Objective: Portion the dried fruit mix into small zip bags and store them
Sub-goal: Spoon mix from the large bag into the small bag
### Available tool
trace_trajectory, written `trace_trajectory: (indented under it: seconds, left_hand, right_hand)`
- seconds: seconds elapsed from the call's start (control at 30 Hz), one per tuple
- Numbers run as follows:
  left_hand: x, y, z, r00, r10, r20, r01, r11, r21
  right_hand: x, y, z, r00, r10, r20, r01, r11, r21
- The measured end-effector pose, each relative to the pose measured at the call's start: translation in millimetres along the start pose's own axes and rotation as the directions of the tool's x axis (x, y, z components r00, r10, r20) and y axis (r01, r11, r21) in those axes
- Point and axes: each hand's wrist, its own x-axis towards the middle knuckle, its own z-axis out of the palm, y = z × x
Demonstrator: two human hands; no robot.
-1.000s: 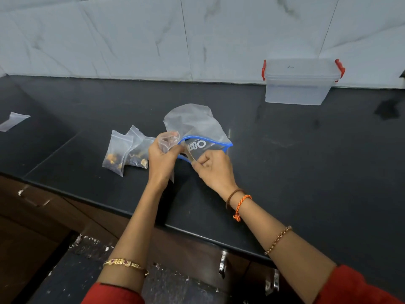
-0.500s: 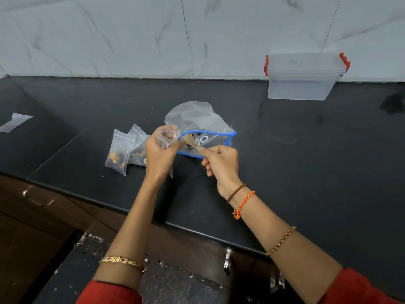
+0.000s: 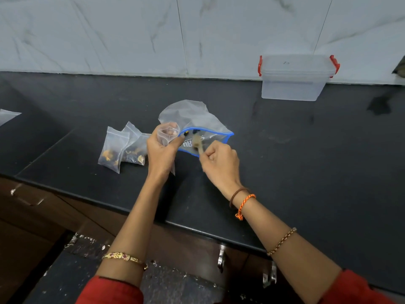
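My left hand [image 3: 161,152] holds a small clear zip bag [image 3: 167,133] upright with its mouth open, just left of the big bag. My right hand [image 3: 220,164] grips a wooden spoon [image 3: 197,144] whose bowl sits at the mouth of the large blue-rimmed bag [image 3: 192,119] of dried fruit mix lying on the black counter [image 3: 295,161]. Two filled small zip bags [image 3: 114,148] [image 3: 135,148] lie side by side to the left of my left hand, with brown and orange fruit in them.
A lidded clear plastic box [image 3: 293,77] with red clips stands against the marble wall at the back right. Another flat clear bag [image 3: 7,116] lies at the far left edge. Drawer handles [image 3: 221,257] show below the counter's front edge.
My right hand has drawn back slightly from the big bag's mouth and the spoon's bowl now shows at the opening. My left hand keeps the small bag in the same spot.
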Motion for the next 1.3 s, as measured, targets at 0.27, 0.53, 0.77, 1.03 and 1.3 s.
trace_trajectory:
  seconds: [0.27, 0.53, 0.77, 1.03, 1.3]
  left_hand:
    - [2.3, 5.0, -2.5, 0.998, -0.003, 0.067, 0.0, 0.999, 0.042]
    - [-0.1, 3.0, -2.0, 0.994, 0.012, 0.105, -0.015, 1.0, 0.021]
    - [1.4, 7.3, -15.2, 0.987, -0.088, 0.138, 0.104, 0.989, -0.108]
    - [47.9, 3.6, -4.8, 0.903, -0.418, -0.1, 0.39, 0.894, -0.22]
    - [60.1, 15.9, 28.0, 0.933, -0.357, 0.045, 0.349, 0.866, -0.357]
  right_hand:
    - [10.4, -14.5, 17.0, 0.918, 0.374, 0.128, -0.354, 0.632, 0.69]
    - [30.0, 0.1, 19.1, 0.988, -0.096, -0.121, 0.075, 0.982, -0.172]
    - [35.6, 16.9, 26.0, 0.984, -0.176, 0.002, 0.17, 0.944, -0.282]
    - [39.7, 20.9, 21.0, 0.986, -0.155, -0.055, 0.149, 0.983, -0.105]
    - [43.5, 24.7, 20.5, 0.993, 0.114, 0.041, -0.121, 0.949, 0.29]
